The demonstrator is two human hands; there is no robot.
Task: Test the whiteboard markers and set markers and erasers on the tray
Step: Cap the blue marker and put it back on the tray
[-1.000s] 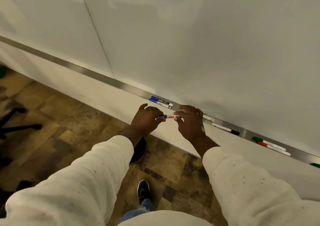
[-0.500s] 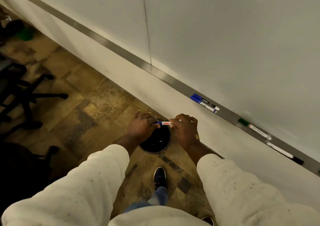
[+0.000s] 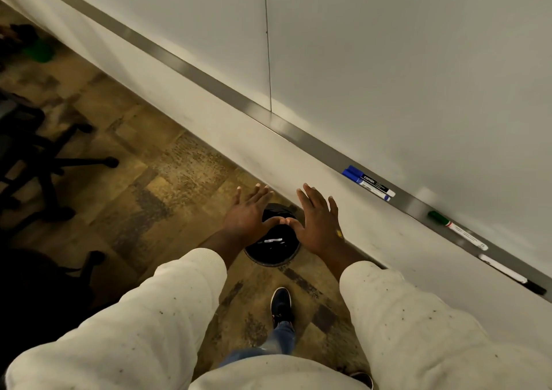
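My left hand (image 3: 248, 213) and my right hand (image 3: 318, 222) hover side by side over a black round bin (image 3: 271, 247) on the floor, fingers spread and thumbs nearly touching, holding nothing. A white marker (image 3: 273, 240) lies inside the bin below them. On the metal tray (image 3: 209, 83) under the whiteboard (image 3: 403, 61) lie two blue-capped markers (image 3: 369, 183), a green-capped marker (image 3: 457, 229) and a black-capped marker (image 3: 512, 274).
Office chair bases (image 3: 50, 165) stand on the patterned floor at the left. A green object (image 3: 38, 50) sits far left near the wall. My shoe (image 3: 280, 304) is just behind the bin.
Both hands held a blue-capped marker between them over the bin; now they have spread apart and let go, and a marker lies in the bin. The view swung left along the tray.
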